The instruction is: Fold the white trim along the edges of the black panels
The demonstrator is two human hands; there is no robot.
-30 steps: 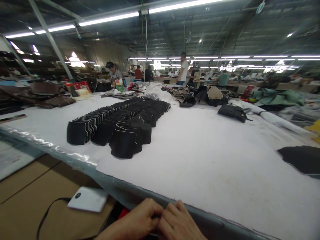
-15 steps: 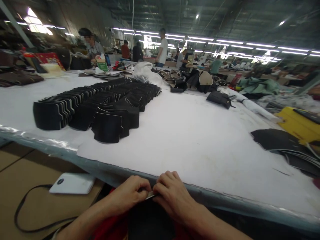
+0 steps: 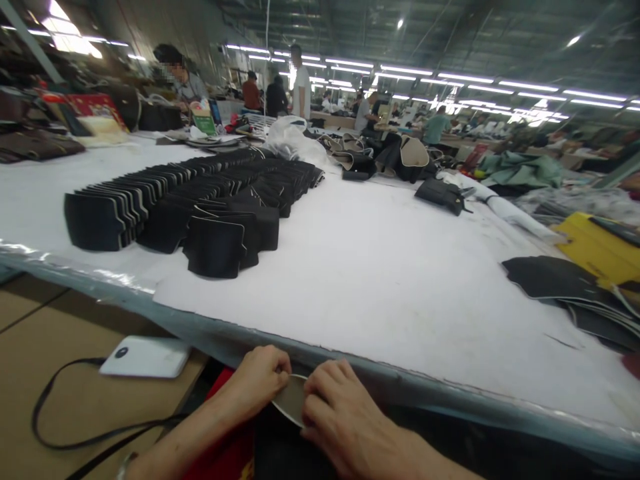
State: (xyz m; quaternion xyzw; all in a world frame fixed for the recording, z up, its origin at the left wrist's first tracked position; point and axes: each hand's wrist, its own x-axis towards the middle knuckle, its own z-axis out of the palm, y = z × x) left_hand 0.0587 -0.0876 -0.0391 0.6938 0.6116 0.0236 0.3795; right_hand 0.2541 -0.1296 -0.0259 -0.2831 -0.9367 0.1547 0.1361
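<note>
At the table's near edge, my left hand (image 3: 263,377) pinches the left side of a flat piece with a beige-grey face and a pale edge (image 3: 291,400). The fingers of my right hand (image 3: 340,407) are curled over the right side of the same piece. Its curved lower edge shows between the hands, while the fingers hide the rest. Black material (image 3: 283,447) hangs below the hands over red cloth; whether it joins the piece cannot be told. Beyond, on the table, stand rows of black leather panels (image 3: 215,247) with pale edges, overlapping one another.
The white-covered table (image 3: 380,293) spans the view. Dark cut panels (image 3: 555,277) and a yellow piece (image 3: 600,247) lie at right. A black pouch (image 3: 440,195) and clear plastic (image 3: 290,137) sit farther back. A white phone-like device (image 3: 145,357) with a strap lies lower left. Several people work behind.
The piece between my hands has turned, so its beige-grey face shows where only a thin edge showed. My hands have moved slightly apart. A standing person in the background has shifted left.
</note>
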